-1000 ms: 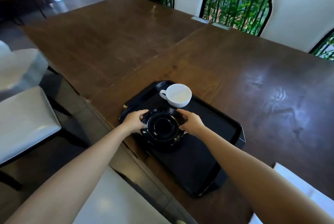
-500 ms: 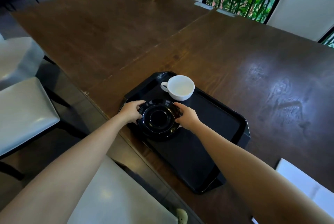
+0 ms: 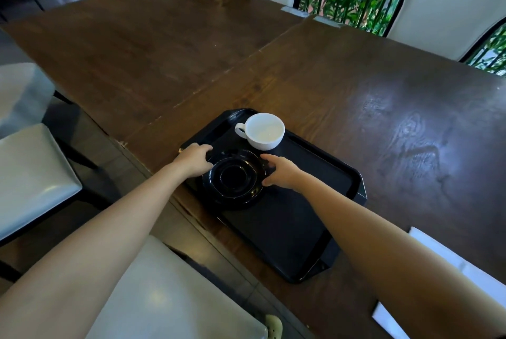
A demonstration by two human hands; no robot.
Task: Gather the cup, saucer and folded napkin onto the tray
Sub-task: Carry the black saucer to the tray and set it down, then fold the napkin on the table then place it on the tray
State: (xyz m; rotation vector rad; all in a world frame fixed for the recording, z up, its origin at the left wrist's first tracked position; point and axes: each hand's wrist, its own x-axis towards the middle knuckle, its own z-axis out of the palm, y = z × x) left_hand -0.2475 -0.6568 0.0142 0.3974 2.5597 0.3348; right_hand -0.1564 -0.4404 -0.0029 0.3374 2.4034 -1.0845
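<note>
Now, head view only: glossy black round saucer (image 3: 235, 179) sits flat on the black rectangular plastic tray (image 3: 306, 225), at its near-left part, with the white ceramic cup (image 3: 264, 130) standing upright just beyond it at the tray's far-left corner, handle to the left, apparently empty. Compared with half a second ago, both hands have loosened. The left hand (image 3: 195, 160) lies at the saucer's left rim with fingers spread and resting over the tray edge; the right hand (image 3: 282, 171) sits at the right rim with fingers curled open, thumb below. Neither is clamped on the saucer; contact with the rim looks light at most, and I cannot tell whether the fingertips are actually touching. A second ago the same two hands were closed around the saucer's edges, so I read this as the release: saucer placed, two of three items on the tray. The cup has not shifted relative to the tray across the three pictures. Remaining item: white folded napkin (image 3: 449, 264), lying on the dark brown wooden worktop (image 3: 383, 108) at lower right, well apart from the tray and partly hidden behind the right forearm. Judgement: next step is the napkin, most naturally by the right hand, with free tray floor to the right of the saucer to receive it. Risk noted: cup stands close to the saucer and could be knocked on withdrawal.
</note>
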